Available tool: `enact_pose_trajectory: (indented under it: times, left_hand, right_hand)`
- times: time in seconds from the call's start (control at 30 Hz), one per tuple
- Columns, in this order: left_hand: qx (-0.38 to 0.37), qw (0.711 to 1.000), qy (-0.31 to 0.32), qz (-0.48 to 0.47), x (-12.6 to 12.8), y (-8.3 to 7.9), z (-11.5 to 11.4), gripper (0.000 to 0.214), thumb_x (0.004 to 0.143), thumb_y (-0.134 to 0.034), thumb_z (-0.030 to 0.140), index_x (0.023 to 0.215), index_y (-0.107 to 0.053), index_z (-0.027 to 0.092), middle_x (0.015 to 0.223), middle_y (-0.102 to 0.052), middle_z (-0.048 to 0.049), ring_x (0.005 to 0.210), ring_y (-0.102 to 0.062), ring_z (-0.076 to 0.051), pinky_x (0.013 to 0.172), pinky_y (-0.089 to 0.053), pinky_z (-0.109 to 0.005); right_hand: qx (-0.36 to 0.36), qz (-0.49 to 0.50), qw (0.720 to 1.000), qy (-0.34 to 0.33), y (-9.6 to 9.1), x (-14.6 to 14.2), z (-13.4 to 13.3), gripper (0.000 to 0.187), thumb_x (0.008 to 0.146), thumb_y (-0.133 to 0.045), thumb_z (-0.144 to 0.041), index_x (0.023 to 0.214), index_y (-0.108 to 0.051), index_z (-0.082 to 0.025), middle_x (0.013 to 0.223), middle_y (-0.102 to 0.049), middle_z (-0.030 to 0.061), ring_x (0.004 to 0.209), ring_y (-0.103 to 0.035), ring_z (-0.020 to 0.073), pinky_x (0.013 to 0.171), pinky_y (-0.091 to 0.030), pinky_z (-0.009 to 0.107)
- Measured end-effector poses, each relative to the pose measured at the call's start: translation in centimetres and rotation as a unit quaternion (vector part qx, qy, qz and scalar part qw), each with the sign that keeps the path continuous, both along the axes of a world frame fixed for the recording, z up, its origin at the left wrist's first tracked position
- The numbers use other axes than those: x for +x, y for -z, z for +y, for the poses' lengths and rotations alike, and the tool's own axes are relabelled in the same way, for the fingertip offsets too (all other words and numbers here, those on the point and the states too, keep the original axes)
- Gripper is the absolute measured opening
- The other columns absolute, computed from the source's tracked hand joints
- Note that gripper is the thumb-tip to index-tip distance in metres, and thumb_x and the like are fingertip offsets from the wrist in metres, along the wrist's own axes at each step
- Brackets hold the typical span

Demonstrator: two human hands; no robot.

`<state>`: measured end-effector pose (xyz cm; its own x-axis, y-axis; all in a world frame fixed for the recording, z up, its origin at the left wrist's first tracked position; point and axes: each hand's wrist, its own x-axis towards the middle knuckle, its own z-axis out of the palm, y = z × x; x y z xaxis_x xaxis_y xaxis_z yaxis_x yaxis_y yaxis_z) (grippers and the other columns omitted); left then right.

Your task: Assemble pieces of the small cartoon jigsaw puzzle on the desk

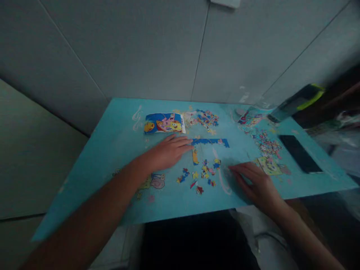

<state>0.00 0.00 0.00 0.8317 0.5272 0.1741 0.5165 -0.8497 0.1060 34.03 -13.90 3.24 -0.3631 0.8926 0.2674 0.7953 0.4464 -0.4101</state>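
My left hand (pixel 171 150) lies flat on the table, fingers stretched out. Its fingertips touch the left corner of a partly joined jigsaw border (pixel 209 141), a blue strip along the top with a short yellow-orange side (pixel 195 156) running down. My right hand (pixel 253 179) hovers low over the table to the right, thumb and fingertips pressed together; anything between them is too small to make out. Between the hands lie several loose jigsaw pieces (pixel 204 172), some seemingly joined in small clusters. A cartoon picture sheet (pixel 164 123) lies just beyond my left hand.
One heap of jigsaw pieces (pixel 207 118) lies at the back, another (pixel 267 143) on the right. Near them are a phone (pixel 300 153), a clear plastic container (pixel 257 112) and a dark bottle (pixel 292 103) with a yellow-green band. A wall (pixel 152 48) closes off the table's (pixel 92 161) far edge.
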Motion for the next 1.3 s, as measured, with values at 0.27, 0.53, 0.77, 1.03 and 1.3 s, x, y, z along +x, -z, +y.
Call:
enact_pose_trajectory:
  times: [0.27, 0.53, 0.77, 1.03, 1.3]
  left_hand:
    - [0.001, 1.0, 0.011, -0.016, -0.2, 0.2, 0.1, 0.046, 0.103, -0.04, 0.014, 0.147, -0.051, 0.024, 0.16, -0.045, -0.0047, 0.149, -0.039, -0.02, 0.125, -0.023, -0.045]
    - [0.004, 1.0, 0.011, -0.014, -0.2, 0.3, 0.1, 0.048, 0.103, -0.042, 0.014, 0.148, -0.05, 0.025, 0.16, -0.044, -0.004, 0.149, -0.037, -0.02, 0.126, -0.021, -0.046]
    - [0.006, 1.0, 0.006, -0.011, -0.1, 0.3, 0.0, 0.048, 0.103, -0.042, 0.013, 0.149, -0.05, 0.025, 0.161, -0.043, -0.0036, 0.149, -0.038, -0.02, 0.127, -0.019, -0.045]
    - [-0.007, 1.0, 0.003, -0.006, 0.0, -0.2, -0.2, 0.049, 0.102, -0.043, 0.012, 0.149, -0.049, 0.025, 0.161, -0.043, -0.003, 0.149, -0.038, -0.021, 0.127, -0.02, -0.046]
    - [-0.006, 1.0, 0.004, -0.014, -0.1, -0.1, -0.2, 0.048, 0.102, -0.043, 0.013, 0.148, -0.05, 0.025, 0.161, -0.043, -0.0028, 0.149, -0.038, -0.021, 0.128, -0.018, -0.046]
  right_hand:
    - [-0.065, 0.011, 0.997, 0.041, 0.4, -3.0, -3.5, 0.023, 0.101, -0.057, -0.025, 0.121, -0.07, -0.023, 0.111, -0.068, 0.0098, 0.102, -0.066, 0.0248, 0.091, -0.055, 0.042]
    - [-0.122, 0.05, 0.991, 0.033, 0.1, -5.7, -1.6, 0.013, 0.098, -0.064, -0.028, 0.107, -0.073, -0.025, 0.105, -0.069, 0.0076, 0.097, -0.066, 0.0227, 0.091, -0.054, 0.041]
    - [-0.189, 0.085, 0.978, 0.02, -0.7, -5.7, -0.4, 0.003, 0.094, -0.068, -0.023, 0.093, -0.071, -0.024, 0.096, -0.073, 0.0034, 0.09, -0.068, 0.0201, 0.083, -0.053, 0.036]
    - [-0.143, 0.154, 0.977, 0.035, -1.0, -6.4, 3.8, 0.016, 0.098, -0.064, -0.03, 0.108, -0.075, -0.024, 0.1, -0.077, 0.0041, 0.089, -0.071, 0.0197, 0.079, -0.055, 0.032]
    - [-0.156, 0.153, 0.976, -0.005, -0.6, -7.5, 5.9, 0.019, 0.099, -0.062, -0.027, 0.112, -0.077, -0.026, 0.103, -0.077, 0.0042, 0.085, -0.071, 0.0195, 0.079, -0.055, 0.033]
